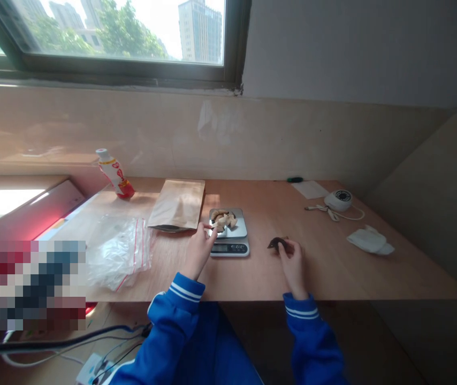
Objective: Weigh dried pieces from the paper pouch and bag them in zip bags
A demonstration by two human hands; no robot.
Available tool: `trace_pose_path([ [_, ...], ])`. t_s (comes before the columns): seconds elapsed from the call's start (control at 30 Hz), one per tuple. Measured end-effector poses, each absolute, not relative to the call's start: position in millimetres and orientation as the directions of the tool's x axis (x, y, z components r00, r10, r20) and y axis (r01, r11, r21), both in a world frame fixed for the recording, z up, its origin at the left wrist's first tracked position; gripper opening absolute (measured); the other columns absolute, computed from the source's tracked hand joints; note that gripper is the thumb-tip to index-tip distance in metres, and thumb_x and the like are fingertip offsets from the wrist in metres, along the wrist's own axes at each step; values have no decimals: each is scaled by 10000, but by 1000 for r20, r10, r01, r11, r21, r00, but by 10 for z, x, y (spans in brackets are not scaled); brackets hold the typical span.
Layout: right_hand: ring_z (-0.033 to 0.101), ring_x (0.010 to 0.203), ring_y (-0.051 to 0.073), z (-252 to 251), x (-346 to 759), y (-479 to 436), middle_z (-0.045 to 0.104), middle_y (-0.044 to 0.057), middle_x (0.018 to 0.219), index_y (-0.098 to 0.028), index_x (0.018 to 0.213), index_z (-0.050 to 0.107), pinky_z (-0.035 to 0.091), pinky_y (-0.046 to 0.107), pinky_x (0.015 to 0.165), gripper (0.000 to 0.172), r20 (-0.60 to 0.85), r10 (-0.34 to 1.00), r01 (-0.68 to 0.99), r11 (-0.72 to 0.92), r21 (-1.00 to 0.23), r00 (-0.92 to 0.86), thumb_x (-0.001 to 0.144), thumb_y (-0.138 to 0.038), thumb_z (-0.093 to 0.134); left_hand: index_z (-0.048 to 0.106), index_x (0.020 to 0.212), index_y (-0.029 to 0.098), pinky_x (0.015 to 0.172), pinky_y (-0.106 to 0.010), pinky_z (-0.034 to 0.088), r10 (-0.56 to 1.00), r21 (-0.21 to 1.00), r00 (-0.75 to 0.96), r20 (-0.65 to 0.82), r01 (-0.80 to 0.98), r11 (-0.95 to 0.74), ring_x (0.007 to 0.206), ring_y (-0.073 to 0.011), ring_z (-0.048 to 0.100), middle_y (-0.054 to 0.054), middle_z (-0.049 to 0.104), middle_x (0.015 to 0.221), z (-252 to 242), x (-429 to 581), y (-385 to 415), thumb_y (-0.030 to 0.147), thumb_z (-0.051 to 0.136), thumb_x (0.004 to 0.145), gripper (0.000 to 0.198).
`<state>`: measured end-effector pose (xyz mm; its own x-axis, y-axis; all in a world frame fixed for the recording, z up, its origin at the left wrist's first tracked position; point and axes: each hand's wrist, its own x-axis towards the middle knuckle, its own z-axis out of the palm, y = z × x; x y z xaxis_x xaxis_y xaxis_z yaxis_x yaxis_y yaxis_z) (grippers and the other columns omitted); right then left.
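Observation:
On the wooden table, a digital kitchen scale (228, 247) with a steel pan holds a small heap of pale, broken food pieces (222, 220). My left hand (198, 251) reaches the near left edge of the pan, its fingertips pinching one pale piece. My right hand (292, 263) sits to the right of the scale, apart from it. Between its fingers is a dark brown curved piece (277, 244), whose material I cannot tell. Both of my blue sleeves with white stripes rest near the table's front edge.
Left of the scale lie a brown kraft paper pouch (176, 206) and a clear resealable plastic bag (118, 254). A red-and-white bottle (115, 174) leans at the back. To the right are a white corded device (338, 200), a white cloth (368, 240), and a paper sheet (310, 189).

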<state>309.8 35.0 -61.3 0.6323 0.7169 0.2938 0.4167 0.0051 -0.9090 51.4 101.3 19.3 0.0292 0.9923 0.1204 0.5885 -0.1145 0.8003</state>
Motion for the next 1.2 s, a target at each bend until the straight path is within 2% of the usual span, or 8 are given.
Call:
trace_pose_path([
  [0.1,573,759,196,-560,3070,328,514,120,1066,-185,937,566,530,433,739,344,348,713,519,-26,-854,608,813,-506,565,559,970,180,558,-247,340,991,725,26,134,679,-116,637,-187,594,15,540,620,122,531,1071,431,497,878,274],
  [0.3,550,751,210,-515,3049,303,463,133,1081,-192,942,553,521,442,713,406,389,659,538,-28,-842,644,783,-564,579,585,1012,184,570,-253,342,988,612,29,153,782,-118,721,-210,631,-38,620,714,51,531,1058,447,468,901,309],
  [0.47,476,695,180,-544,3088,306,481,65,904,-195,881,558,478,403,736,364,427,588,571,-75,-817,687,791,-548,567,535,1111,159,591,-268,400,980,703,-22,197,700,-125,685,-208,620,-18,593,703,129,513,947,398,484,887,331],
  [0.6,501,686,163,-588,3119,308,523,68,934,-195,890,556,483,359,690,316,385,589,495,-30,-868,711,777,-488,594,555,1076,179,605,-284,433,933,728,-191,305,679,-99,676,-193,602,-26,601,767,256,234,777,366,457,887,283],
  [0.7,531,697,162,-618,3137,304,543,76,962,-192,915,546,496,349,671,296,343,604,431,-1,-902,719,767,-444,594,565,1059,158,722,-326,475,810,678,-350,471,731,-78,763,-201,588,-72,616,910,337,-148,670,339,431,888,283],
  [0.83,552,710,164,-652,3156,304,551,79,975,-187,919,551,507,362,706,268,367,598,449,13,-893,713,767,-406,577,590,1102,129,958,-441,407,710,490,-364,602,871,31,1042,-285,541,-140,610,1094,364,-662,599,329,400,891,348],
  [1.0,576,745,182,-678,3161,313,546,95,992,-176,921,551,521,389,735,207,371,586,446,17,-895,720,759,-304,541,567,1233,134,935,-501,417,817,348,-328,475,922,167,1140,-360,513,-155,532,1332,196,-1046,586,353,439,869,443],
  [1.2,565,736,193,-613,3115,310,521,108,1000,-177,918,557,516,389,733,198,363,527,460,-60,-886,768,752,-260,489,637,1138,150,873,-464,432,914,229,-254,316,955,186,1035,-334,571,-142,659,1130,2,-1160,579,363,430,880,394],
])
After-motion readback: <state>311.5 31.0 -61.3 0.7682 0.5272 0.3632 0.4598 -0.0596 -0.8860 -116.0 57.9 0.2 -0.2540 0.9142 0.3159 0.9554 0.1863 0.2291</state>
